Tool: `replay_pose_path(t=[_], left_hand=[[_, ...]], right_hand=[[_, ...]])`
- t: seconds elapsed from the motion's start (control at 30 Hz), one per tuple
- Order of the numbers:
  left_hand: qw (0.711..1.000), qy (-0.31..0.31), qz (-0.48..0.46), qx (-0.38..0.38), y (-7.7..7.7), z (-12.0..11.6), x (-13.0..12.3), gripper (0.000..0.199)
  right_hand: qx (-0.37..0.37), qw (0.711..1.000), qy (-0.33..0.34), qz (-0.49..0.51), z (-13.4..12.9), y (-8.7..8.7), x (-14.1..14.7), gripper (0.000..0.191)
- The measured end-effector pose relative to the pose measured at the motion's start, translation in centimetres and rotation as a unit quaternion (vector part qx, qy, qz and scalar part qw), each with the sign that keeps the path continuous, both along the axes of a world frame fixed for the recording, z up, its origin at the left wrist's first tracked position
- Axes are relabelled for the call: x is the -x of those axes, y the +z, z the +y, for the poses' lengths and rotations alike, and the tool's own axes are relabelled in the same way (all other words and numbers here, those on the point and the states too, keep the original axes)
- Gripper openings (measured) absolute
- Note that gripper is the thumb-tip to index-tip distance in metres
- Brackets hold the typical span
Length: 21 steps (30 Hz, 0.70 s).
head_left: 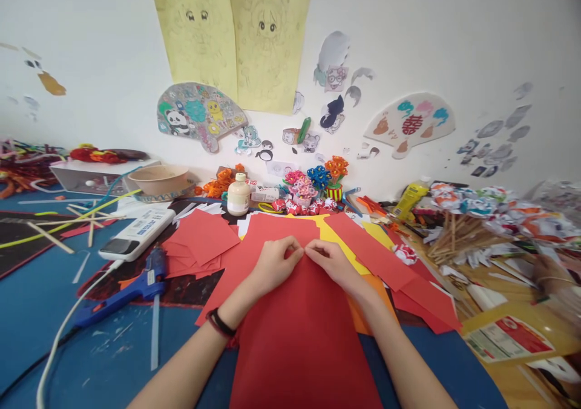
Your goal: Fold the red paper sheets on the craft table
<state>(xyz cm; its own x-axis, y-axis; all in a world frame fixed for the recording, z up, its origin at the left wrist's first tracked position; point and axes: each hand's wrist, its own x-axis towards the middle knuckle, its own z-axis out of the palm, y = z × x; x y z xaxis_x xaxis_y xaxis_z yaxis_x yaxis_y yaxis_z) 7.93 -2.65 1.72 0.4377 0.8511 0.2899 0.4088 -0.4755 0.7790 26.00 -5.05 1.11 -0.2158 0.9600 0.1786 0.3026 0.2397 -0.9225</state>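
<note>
A large red paper sheet point(304, 336) hangs down toward me from my fingertips at the middle of the table. My left hand point(278, 265) pinches its top edge, a dark band round the wrist. Close beside it, my right hand point(333, 265) pinches the same edge, the fingertips of both hands nearly touching. Another red sheet point(261, 230) lies flat behind and to the left. Red paper pieces point(206, 239) are piled left of my hands, and long red strips point(376, 251) lie over yellow and orange paper on the right.
A blue glue gun point(136, 288) and a white power strip point(136, 233) lie left on the blue table point(195, 342). A glue bottle point(238, 196) and paper flowers stand behind. At right are a yellow-liquid bottle point(517, 333), sticks point(454, 239) and another person's hand.
</note>
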Motion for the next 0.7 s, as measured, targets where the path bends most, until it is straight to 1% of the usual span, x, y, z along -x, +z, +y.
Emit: replay_pose_path(t=[0.07,0.1,0.17,0.23,0.3,0.4,0.47,0.57,0.7], left_hand=[[0.999,0.029,0.025,-0.022,-0.1,0.4,0.4,0.016],[0.998,0.042,0.033,-0.030,-0.2,0.6,0.5,0.016],[0.997,0.057,0.040,-0.038,-0.3,1.1,0.9,0.018],[0.997,0.060,0.038,-0.035,-0.4,1.5,1.2,0.018],[0.998,0.057,0.025,-0.020,-0.5,1.7,1.3,0.018],[0.999,0.045,0.006,0.010,-0.5,1.7,1.2,0.019],[0.999,0.033,-0.008,0.025,-0.6,1.5,0.9,0.020],[0.997,0.014,-0.049,0.049,-0.6,1.2,0.5,0.024],[0.992,-0.002,-0.104,0.070,-0.5,0.7,0.3,0.028]], right_hand=[[-0.018,1.000,-0.007,-0.023,1.1,0.1,-0.1,0.033],[-0.017,0.999,0.001,-0.032,1.7,0.3,0.0,0.034],[-0.003,0.998,0.038,-0.049,2.7,0.7,0.1,0.036],[0.016,0.995,0.080,-0.058,3.4,0.9,0.4,0.038],[0.039,0.994,0.098,-0.037,3.7,0.8,0.8,0.039],[0.100,0.990,0.088,0.044,3.3,0.1,1.2,0.042],[0.122,0.986,0.071,0.086,2.8,-0.4,1.3,0.042],[0.116,0.985,0.058,0.118,2.1,-0.5,1.2,0.038],[0.109,0.984,0.055,0.129,1.5,0.1,1.3,0.035]])
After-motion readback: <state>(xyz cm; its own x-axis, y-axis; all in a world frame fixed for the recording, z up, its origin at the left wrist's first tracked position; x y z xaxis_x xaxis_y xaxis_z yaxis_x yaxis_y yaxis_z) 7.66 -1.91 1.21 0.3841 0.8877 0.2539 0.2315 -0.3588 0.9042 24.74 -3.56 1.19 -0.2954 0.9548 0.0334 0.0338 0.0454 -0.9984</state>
